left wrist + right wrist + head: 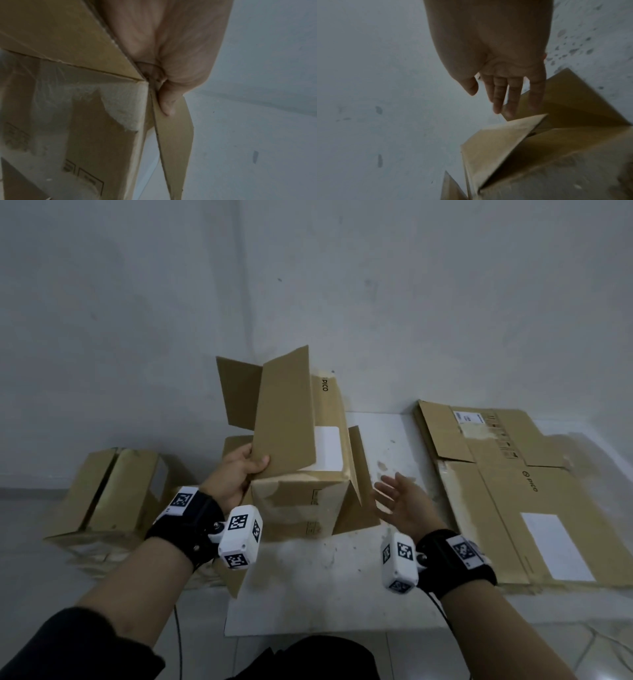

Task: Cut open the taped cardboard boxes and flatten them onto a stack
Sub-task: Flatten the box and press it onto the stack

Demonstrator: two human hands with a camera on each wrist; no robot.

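L hand (236,474) grips box flap (284,419) – white mat (308,594), grey wall (411,285).

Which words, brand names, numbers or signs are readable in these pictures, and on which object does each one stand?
"PICO": on the side of the opened brown cardboard box whose flap the left hand grips.
"PICO", beside a round logo: on the flattened brown cardboard sheet at right.
Small printed label and handling symbols on that sheet: too small to read.
Square black-and-white markers on the wrist cameras: patterns, no words.

Left hand (236,470) fingers curled in a pinch; right hand (402,503) fingers straight, spread, palm inward.
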